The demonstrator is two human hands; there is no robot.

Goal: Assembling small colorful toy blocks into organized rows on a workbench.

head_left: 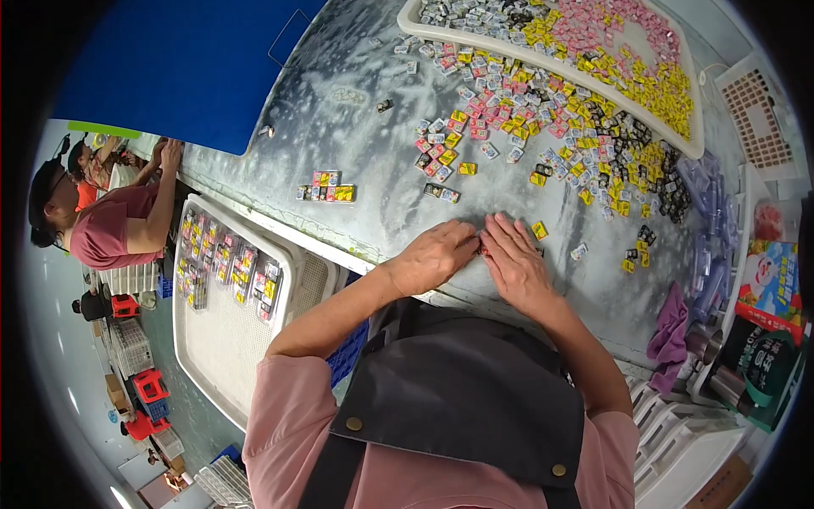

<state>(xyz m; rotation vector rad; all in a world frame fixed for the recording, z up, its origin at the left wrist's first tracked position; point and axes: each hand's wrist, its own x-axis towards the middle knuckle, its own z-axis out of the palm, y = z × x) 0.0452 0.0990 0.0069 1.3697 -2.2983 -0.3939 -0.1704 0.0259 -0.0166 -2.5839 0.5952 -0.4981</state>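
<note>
My left hand (439,254) rests at the table's near edge with its fingers curled, and what they hold is hidden. Right beside it, my right hand (515,265) lies with fingers stretched out and close together. A bit of red shows between the two hands, too covered to name. Beyond my fingers is a short dark row of small blocks (442,193). A joined group of small blocks (326,188) in pink, yellow and black sits to the left. One yellow block (539,230) lies by my right fingertips, and a pale one (579,252) farther right.
A loose heap of small coloured blocks (509,110) spreads before a white tray (543,53) of more blocks. At lower left, a white tray (191,339) holds clear packs of blocks. A purple cloth (670,331) hangs at right. Another person (119,220) works at far left beyond a blue board (178,72).
</note>
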